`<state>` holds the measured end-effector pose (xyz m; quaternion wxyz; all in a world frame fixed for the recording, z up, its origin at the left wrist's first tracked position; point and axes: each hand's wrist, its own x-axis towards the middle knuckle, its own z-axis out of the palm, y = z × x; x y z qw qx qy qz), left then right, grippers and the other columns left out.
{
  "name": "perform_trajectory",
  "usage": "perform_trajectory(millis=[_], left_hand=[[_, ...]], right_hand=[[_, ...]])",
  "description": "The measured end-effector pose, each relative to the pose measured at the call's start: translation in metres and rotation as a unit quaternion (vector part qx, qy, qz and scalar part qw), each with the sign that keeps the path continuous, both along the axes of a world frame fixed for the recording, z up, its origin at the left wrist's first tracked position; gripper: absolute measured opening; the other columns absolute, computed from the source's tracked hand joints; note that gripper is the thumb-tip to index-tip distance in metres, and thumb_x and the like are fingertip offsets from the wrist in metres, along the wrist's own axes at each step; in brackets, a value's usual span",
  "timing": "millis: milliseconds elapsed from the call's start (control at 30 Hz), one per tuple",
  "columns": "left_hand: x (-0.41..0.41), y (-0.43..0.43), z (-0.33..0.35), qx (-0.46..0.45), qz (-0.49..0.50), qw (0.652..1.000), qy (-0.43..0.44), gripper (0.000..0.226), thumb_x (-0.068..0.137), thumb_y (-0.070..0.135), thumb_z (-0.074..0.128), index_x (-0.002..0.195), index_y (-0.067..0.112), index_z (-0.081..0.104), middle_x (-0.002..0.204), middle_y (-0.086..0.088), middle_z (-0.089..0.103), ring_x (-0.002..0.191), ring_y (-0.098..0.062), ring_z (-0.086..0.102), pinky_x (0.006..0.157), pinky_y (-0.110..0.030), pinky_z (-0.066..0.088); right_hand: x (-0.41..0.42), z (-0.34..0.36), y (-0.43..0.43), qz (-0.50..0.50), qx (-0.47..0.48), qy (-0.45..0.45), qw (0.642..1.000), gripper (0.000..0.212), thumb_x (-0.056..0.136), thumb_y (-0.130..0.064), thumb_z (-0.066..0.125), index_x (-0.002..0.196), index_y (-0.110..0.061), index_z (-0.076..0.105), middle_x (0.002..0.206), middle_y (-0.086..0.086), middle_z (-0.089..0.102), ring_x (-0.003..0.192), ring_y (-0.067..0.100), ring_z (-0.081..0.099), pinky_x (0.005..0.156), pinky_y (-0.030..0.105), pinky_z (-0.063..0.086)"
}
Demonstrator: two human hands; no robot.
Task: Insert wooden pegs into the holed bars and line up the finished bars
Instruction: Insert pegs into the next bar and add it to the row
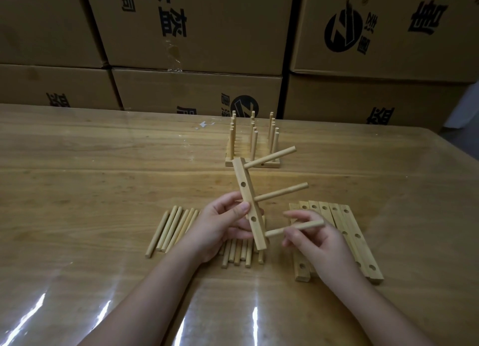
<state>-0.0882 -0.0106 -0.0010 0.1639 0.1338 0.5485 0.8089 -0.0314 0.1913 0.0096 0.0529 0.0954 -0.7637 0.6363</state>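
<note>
**Pale Wood on a Shiny Worktop**

The worktop [77, 164] is grained wood under a glossy clear cover that mirrors the lights. Pegs [168, 229] and bars [350, 224] are pale bare wood, smooth and matt. Boxes [207, 34] are matt brown cardboard with shiny tape [173, 53].

You have two hands in view, left hand [220, 226] and right hand [313, 239]. One pale wooden holed bar [245, 193] is raised, carrying three round wooden pegs [281, 191]. Six empty holed bars [350, 231] lie near right. At least twelve loose wooden pegs [171, 226] lie near left, with part of the pile hidden. About five finished bars [272, 164] stand far off, each with three pegs. Six brown cardboard boxes [197, 29] are stacked behind.
</note>
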Motion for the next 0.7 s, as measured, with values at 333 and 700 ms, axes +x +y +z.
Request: perform_trajectory(millis=[333,700], left_hand=[[-0.0014,-0.0021,0.0004,0.011,0.021,1.000,-0.010,0.022,0.078,0.028,0.071,0.098,0.019,0.074,0.094,-0.014,0.073,0.069,-0.019,0.071,0.054,-0.024,0.057],[-0.0029,-0.0018,-0.0020,-0.011,0.045,0.999,0.000,0.030,0.080,0.021,0.064,0.109,0.011,0.064,0.095,-0.011,0.074,0.069,-0.018,0.072,0.052,-0.023,0.057]], right_hand=[[-0.0048,0.0032,0.0062,-0.032,-0.063,0.055,0.996,0.023,0.078,-0.030,0.055,0.095,-0.017,0.064,0.080,0.003,0.070,0.069,0.014,0.067,0.062,0.017,0.052],[-0.0073,-0.0020,0.0055,-0.021,-0.065,0.040,0.997,0.015,0.085,-0.018,0.051,0.092,-0.007,0.060,0.076,0.006,0.069,0.066,0.017,0.068,0.063,0.018,0.052]])
